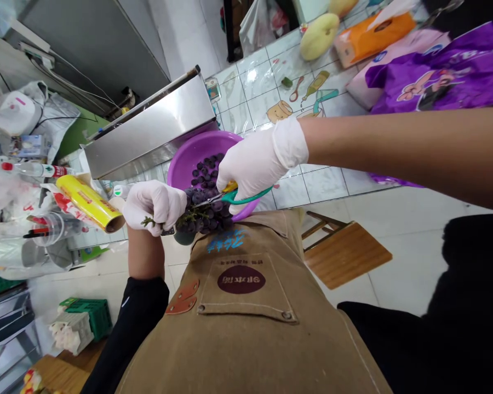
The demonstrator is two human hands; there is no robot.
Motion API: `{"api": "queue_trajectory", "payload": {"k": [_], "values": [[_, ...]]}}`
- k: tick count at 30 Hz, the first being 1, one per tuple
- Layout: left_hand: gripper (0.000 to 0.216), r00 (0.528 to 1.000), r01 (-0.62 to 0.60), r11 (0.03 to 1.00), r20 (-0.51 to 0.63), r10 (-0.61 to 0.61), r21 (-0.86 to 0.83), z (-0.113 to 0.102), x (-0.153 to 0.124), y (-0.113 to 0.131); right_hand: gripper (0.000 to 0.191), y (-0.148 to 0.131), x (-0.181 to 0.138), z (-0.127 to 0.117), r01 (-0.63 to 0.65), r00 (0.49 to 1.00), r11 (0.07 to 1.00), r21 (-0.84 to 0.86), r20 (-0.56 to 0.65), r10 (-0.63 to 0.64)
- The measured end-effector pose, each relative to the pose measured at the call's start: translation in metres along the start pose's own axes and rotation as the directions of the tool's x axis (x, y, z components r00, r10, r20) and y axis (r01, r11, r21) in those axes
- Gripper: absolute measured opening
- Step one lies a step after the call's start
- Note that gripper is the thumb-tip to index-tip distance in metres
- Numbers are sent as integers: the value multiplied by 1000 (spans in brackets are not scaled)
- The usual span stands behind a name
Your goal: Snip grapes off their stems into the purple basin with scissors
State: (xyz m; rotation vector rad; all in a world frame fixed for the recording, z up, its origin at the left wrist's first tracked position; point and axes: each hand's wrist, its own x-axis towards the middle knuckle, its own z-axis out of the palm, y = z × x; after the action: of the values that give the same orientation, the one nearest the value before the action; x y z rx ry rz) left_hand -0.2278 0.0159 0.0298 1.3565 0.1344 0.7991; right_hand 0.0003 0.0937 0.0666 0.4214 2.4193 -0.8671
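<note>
- Head view, clock read from the middle of the purple bowl; you wear white gloves on both hands.
- Left hand, one: at 8 o'clock, fingers closed tight round the stem end of the bunch of dark grapes; a green tip pokes out of your fist.
- Right hand, one: between 2 and 3 o'clock, clamped on the handles of the scissors.
- Scissors, one pair: teal and yellow handles, blades aimed between 8 and 9 o'clock into the bunch; whether the tips stand apart, you cannot tell.
- Bunch of dark grapes, one: at 6 o'clock, between your hands, at the bowl's near side; contact with the rim cannot be told.
- Loose grapes, several: inside the bowl.
- Steel box, one: at 10 o'clock, just beside the bowl.
- Yellow roll, one: near 9 o'clock, beyond your left hand.
- Orange tissue pack, one: at 2 o'clock, well apart.
- Wooden stool, one: at 4 o'clock, on the floor.
- Brown apron, one: at 6 o'clock, on you.
</note>
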Motion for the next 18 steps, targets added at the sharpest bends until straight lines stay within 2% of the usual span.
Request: {"api": "queue_trajectory", "payload": {"k": [3, 7, 11, 15, 18], "values": [[32, 1000, 0, 1000, -3, 0, 1, -1, -3, -3, 39, 0, 0, 7, -3, 1000, 1000, -9, -28, 3], [39, 996, 9, 1000, -92, -9, -6, 1, -5, -6, 36, -1, 5, 20, 67, 991, 998, -3, -118, -67], [39, 990, 33, 999, -141, -29, 26, 3, -8, -7, 32, 0, 12, 32, 98, 986, 994, 43, -139, -91], [36, 997, 11, 1000, -74, -9, 20, 1, -10, -6, 31, 3, 8, 40, 41, 995, 989, 142, -93, -28], [36, 1000, -3, 1000, 2, 3, -26, -4, -9, -4, 41, 2, -2, 44, 18, 998, 980, 198, -62, -6]]}}
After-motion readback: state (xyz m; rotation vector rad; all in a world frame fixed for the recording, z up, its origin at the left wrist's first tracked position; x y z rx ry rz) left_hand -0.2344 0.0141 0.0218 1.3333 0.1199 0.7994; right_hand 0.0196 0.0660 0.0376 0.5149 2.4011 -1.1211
